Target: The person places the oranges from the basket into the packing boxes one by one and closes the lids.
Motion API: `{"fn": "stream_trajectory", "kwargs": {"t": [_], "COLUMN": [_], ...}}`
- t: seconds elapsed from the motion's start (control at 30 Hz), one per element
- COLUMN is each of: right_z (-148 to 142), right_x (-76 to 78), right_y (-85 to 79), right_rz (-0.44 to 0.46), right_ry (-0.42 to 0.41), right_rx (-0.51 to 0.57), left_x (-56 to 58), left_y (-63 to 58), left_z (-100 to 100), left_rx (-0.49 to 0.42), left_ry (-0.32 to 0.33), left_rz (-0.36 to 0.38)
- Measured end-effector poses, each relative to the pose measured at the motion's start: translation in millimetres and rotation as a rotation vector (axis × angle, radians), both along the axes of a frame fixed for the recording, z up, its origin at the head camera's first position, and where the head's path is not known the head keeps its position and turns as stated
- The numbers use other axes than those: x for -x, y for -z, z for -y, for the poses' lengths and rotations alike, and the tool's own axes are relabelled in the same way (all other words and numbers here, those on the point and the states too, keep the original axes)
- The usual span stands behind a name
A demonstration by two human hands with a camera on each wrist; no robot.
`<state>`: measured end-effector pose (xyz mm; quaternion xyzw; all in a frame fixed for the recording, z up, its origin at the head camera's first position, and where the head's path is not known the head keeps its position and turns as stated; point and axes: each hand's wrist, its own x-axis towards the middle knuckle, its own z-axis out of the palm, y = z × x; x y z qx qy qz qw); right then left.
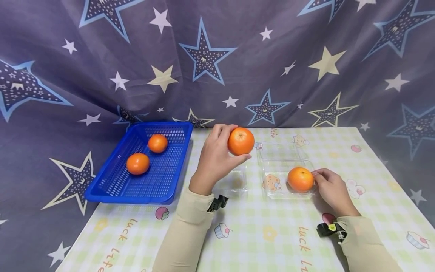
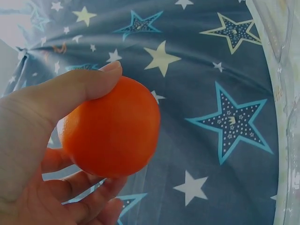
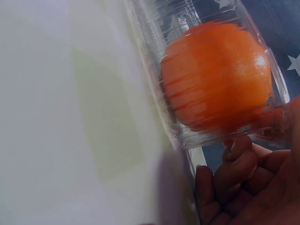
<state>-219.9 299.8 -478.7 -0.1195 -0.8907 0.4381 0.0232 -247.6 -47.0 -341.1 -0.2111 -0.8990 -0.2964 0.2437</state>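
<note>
In the head view my left hand (image 1: pixel 217 156) holds an orange (image 1: pixel 240 141) up over the table, thumb below it and fingers behind. The left wrist view has this orange (image 2: pixel 115 126) gripped between thumb and fingers. My right hand (image 1: pixel 334 190) pinches the right edge of a clear plastic clamshell box (image 1: pixel 272 193), whose lid is folded back. A second orange (image 1: pixel 300 179) sits inside that box at its right end. Close up in the right wrist view, the boxed orange (image 3: pixel 218 77) shows through the ribbed clear wall, with curled fingers (image 3: pixel 239 164) just outside.
On the left stands a blue plastic basket (image 1: pixel 173 166) with two more oranges (image 1: pixel 138 163) in it. Another clear container (image 1: pixel 234 181) lies partly hidden behind the left hand. A star-patterned curtain (image 1: pixel 210 102) hangs behind the checked tablecloth (image 1: pixel 251 241).
</note>
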Motion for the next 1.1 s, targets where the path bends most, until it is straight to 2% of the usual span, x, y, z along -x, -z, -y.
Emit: {"fn": "stream_trajectory", "kwargs": {"t": [0.23,0.67,1.1], "right_z": [1,2,1], "right_x": [0.4,-0.9,-1.6], "right_y": [-2.4,-1.2,-2.2], "right_rz": [-0.027,-0.030,-0.019], "right_ry": [0.018,0.005,-0.009], "right_rx": [-0.003,-0.005,-0.005], "left_x": [1.1,1.0,-7.4], "left_y": [1.5,15.1,33.6], "left_z": [-6,-19,-51], "left_rx": [0.068,0.087,0.227], "left_ry": [-0.003,0.057,0.143], "left_rz": [-0.040,0.012,0.069]}}
